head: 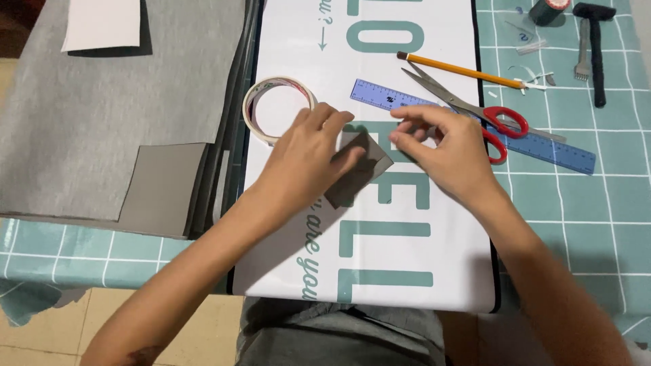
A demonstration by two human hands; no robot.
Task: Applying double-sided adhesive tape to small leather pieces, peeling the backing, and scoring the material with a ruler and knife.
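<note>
Head-camera footage looks down on a white mat [407, 271] with teal lettering, laid over a teal checked tablecloth [576, 224]. At the middle of the mat a small dark grey piece of material [359, 177] is held flat. The left hand [305, 159] is pressed onto its left part, fingers bent down and thumb along the upper edge, so it is closed on the piece rather than spread. The right hand [451, 152] is kept just beside the piece's right corner, thumb and forefinger pinched together near that corner; whether something thin is gripped between them cannot be told. A roll of tape [277, 108] is seen just behind the left hand, and scissors [468, 108], a blue ruler [542, 146] and a pencil [454, 68] lie behind the right hand, none of them touched. Larger grey sheets [102, 122] are stacked at the left. By this layout, the small piece appears already cut out, and it is judged that work on it is under way, not finished.
</note>
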